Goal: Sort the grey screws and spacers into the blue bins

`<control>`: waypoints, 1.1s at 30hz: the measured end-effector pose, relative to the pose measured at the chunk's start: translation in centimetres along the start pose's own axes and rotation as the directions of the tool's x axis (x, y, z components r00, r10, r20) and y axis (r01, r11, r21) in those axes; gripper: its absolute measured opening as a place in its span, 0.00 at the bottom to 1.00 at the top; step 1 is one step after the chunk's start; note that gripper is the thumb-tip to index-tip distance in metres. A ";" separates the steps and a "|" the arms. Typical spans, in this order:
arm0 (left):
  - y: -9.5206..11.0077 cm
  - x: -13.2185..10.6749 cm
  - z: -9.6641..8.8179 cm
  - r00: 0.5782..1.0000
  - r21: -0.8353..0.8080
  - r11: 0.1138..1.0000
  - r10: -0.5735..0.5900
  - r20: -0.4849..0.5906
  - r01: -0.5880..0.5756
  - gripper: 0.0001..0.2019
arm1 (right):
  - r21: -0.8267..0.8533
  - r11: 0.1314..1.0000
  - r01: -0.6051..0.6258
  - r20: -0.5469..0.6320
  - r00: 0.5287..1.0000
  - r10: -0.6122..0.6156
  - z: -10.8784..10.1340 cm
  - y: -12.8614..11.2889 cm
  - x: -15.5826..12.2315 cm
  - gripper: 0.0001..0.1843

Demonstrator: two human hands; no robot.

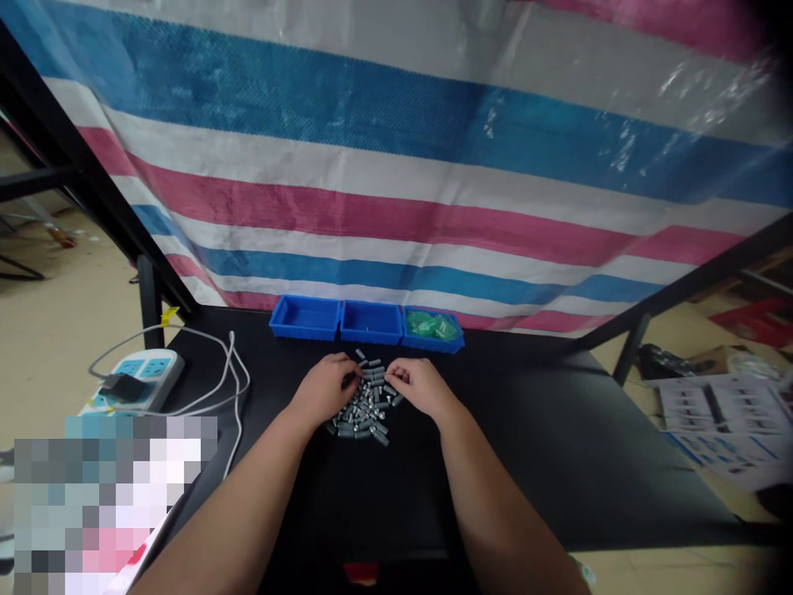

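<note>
A heap of several small grey metal cylinders [365, 409] lies on the black table [545, 446] in front of me. My left hand [325, 387] rests at the heap's left edge with its fingers curled in a pinch on the pieces. At the heap's right edge my right hand [418, 384] is also curled, fingertips pressed together on the pieces. What each pinch holds is too small to make out.
Three blue bins stand in a row at the table's back: left bin [305, 317], middle bin [372, 321], and right bin [432, 330] with green pieces inside. A power strip [140, 376] with white cables sits at the left. A striped tarp hangs behind. Printed sheets [719, 421] lie at the right.
</note>
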State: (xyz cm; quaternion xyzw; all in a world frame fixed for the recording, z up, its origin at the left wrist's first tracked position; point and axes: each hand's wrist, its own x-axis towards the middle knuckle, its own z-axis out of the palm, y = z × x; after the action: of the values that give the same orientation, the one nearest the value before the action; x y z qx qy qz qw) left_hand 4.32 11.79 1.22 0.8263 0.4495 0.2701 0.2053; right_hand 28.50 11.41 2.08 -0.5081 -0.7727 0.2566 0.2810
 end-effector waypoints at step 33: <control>0.1 0.0 -0.7 0.984 0.051 0.984 -0.175 0.034 0.173 0.13 | -0.200 0.966 0.160 0.112 0.984 -0.140 3.0 -4.0 1.1 0.06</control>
State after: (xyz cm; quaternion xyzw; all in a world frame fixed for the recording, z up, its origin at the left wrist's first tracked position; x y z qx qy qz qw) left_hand 3.93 11.77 1.87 0.7937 0.5222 0.2244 0.2168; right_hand 23.53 10.67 2.85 -0.4616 -0.8444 0.1765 0.2067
